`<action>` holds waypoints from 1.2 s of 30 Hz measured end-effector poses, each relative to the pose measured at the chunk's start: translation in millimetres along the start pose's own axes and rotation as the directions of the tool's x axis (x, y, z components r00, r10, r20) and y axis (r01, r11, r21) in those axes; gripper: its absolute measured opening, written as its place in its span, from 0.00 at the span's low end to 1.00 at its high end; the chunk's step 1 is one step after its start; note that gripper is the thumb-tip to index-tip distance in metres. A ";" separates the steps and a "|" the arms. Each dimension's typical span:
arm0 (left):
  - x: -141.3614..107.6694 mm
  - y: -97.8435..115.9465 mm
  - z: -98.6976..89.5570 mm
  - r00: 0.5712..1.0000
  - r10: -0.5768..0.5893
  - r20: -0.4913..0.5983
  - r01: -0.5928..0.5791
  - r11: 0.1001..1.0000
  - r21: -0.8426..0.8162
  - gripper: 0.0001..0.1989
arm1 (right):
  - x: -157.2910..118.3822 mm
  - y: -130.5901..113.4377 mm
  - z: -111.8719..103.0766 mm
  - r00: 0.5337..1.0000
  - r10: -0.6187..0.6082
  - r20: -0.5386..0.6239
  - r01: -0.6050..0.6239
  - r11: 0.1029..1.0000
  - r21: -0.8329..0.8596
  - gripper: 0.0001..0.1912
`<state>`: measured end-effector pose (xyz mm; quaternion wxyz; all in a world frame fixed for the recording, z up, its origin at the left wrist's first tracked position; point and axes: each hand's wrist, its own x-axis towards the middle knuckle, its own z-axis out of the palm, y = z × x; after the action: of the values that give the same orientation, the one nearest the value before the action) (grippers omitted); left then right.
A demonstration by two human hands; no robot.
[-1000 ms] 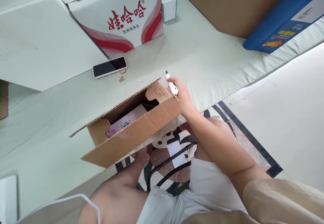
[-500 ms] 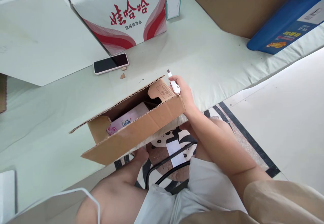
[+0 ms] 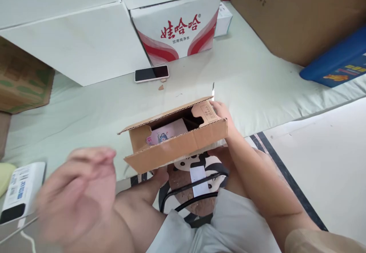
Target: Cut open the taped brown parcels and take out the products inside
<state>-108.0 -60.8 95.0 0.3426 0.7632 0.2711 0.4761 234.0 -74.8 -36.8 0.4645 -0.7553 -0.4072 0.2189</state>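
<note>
An open brown cardboard box [image 3: 183, 144] lies tilted at the front edge of the covered table, its flaps raised. Inside it, a pink printed box [image 3: 174, 128] shows. My right hand [image 3: 222, 110] is at the right end of the cardboard box, closed around a small white utility knife [image 3: 213, 94]; its blade points up, and most of the handle is hidden behind the box flap and fingers. Lower left, my left hand [image 3: 82, 188] hovers apart from the box, bent and smeared by motion; no object shows in it.
A smartphone [image 3: 152, 73] and cardboard scraps [image 3: 161, 87] lie beyond the box. White cartons [image 3: 177, 31] stand at the back, a large brown carton [image 3: 291, 20] and blue container [image 3: 334, 64] at right. A white device with a cable [image 3: 24, 186] sits lower left.
My left hand has come into view at the lower left. My right hand has turned the knife more upright and slipped partly behind the box's end. The view has shifted left.
</note>
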 end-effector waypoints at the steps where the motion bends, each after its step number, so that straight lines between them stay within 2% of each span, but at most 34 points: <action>1: 4.4 -11.9 5.7 0.990 -0.128 -0.051 0.130 0.991 0.028 0.14 | 0.8 -0.8 -0.7 1.000 0.001 -0.029 -0.001 1.000 -0.004 0.24; 2: 7.2 -21.0 11.5 0.990 -0.130 -0.058 0.135 0.986 0.096 0.13 | 1.0 -3.6 -2.6 0.997 -0.005 -0.074 0.005 1.000 0.005 0.21; 3: 8.7 -27.0 17.0 0.995 -0.087 -0.047 0.093 0.982 0.163 0.13 | 0.6 -8.5 -5.7 0.991 -0.025 -0.133 0.030 0.999 0.035 0.19; 5: 9.0 -30.0 25.6 0.998 -0.032 0.046 0.019 0.963 0.269 0.14 | -3.4 -24.1 -15.1 0.959 -0.092 -0.267 0.139 0.977 0.161 0.13; 7: 8.4 -25.1 30.6 0.996 -0.005 0.090 -0.020 0.963 0.268 0.13 | -12.5 -45.1 -26.7 0.906 -0.169 -0.388 0.306 0.894 0.327 0.09; 9: 8.4 -18.3 32.8 0.995 0.056 0.082 -0.069 0.983 0.170 0.11 | -26.6 -67.8 -38.5 0.870 -0.264 -0.418 0.444 0.787 0.428 0.08; 11: 8.8 -13.9 33.6 0.988 0.099 0.119 -0.107 0.993 0.059 0.12 | -43.8 -89.0 -49.6 0.849 -0.396 -0.349 0.520 0.744 0.421 0.10; 13: 8.5 -12.5 33.6 0.974 0.108 0.198 -0.113 0.993 0.016 0.16 | -60.5 -107.4 -60.2 0.832 -0.532 -0.156 0.551 0.764 0.336 0.10; 15: 7.2 -12.6 33.3 0.960 0.068 0.272 -0.086 0.995 0.057 0.20 | -73.2 -122.1 -69.5 0.771 -0.632 0.074 0.604 0.763 0.230 0.08; 17: 5.4 -12.8 33.0 0.941 0.052 0.335 -0.092 0.990 0.103 0.24 | -80.3 -132.2 -75.9 0.702 -0.673 0.232 0.656 0.738 0.155 0.07; 21: 2.9 -12.8 34.9 0.916 0.057 0.398 -0.129 0.979 0.158 0.32 | -80.6 -138.3 -79.2 0.647 -0.685 0.334 0.708 0.703 0.068 0.04; 24: 1.5 -13.2 38.9 0.939 0.079 0.336 -0.149 0.971 0.188 0.29 | -78.3 -136.6 -78.4 0.609 -0.690 0.390 0.761 0.647 -0.043 0.06; 27: 0.1 -13.8 41.8 0.958 0.140 0.250 -0.206 0.943 0.261 0.23 | -81.2 -135.9 -77.9 0.616 -0.656 0.436 0.768 0.622 -0.151 0.13; 30: -1.1 -14.9 42.8 0.958 0.220 0.183 -0.272 0.898 0.345 0.20 | -87.7 -136.1 -76.9 0.653 -0.613 0.445 0.743 0.632 -0.220 0.16; 33: -2.2 -16.9 46.4 0.955 0.288 0.073 -0.292 0.862 0.414 0.21 | -92.4 -137.1 -75.5 0.694 -0.598 0.402 0.709 0.666 -0.233 0.16; 36: -4.8 -20.4 52.6 0.947 0.317 -0.056 -0.262 0.861 0.435 0.22 | -92.9 -139.1 -75.8 0.747 -0.570 0.343 0.658 0.708 -0.256 0.15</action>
<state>-63.7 -65.7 60.1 0.0760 0.8195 0.2707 0.4994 177.3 -157.5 117.0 0.3113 -0.6147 -0.7222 0.0607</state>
